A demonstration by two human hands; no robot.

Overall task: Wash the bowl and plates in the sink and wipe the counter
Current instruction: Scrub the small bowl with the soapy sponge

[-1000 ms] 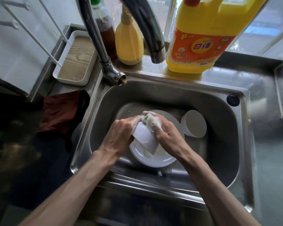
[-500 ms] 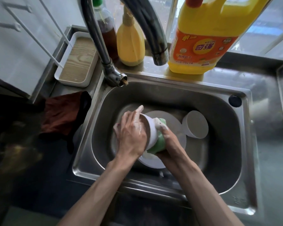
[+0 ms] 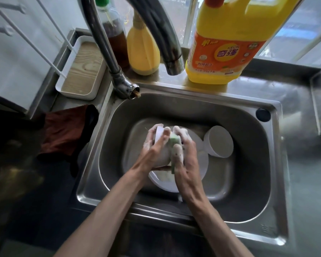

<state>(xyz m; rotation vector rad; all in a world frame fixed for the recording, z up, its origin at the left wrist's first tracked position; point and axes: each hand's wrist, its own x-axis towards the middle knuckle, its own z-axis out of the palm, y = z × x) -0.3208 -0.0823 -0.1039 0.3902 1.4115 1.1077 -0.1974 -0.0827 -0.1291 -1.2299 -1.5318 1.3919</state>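
Plate [image 3: 165,183] lies flat in sink [image 3: 248,191]. Just above it, left grip [image 3: 152,151] curls round tilted bowl [image 3: 159,134]; right grip [image 3: 187,160] pinches sponge [image 3: 174,141] against it. Bowl: stiff, breakable, soap-slick, probably light. Hold by the rim, thumb inside. 2nd bowl [image 3: 219,141] upturned beyond.

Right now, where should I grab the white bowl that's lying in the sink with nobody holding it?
Pinch the loose bowl across its round side wall, coming down from the right, where the sink is free. It seems to lie bottom-up, leaning on the plate, so no open rim shows to hook a finger in.
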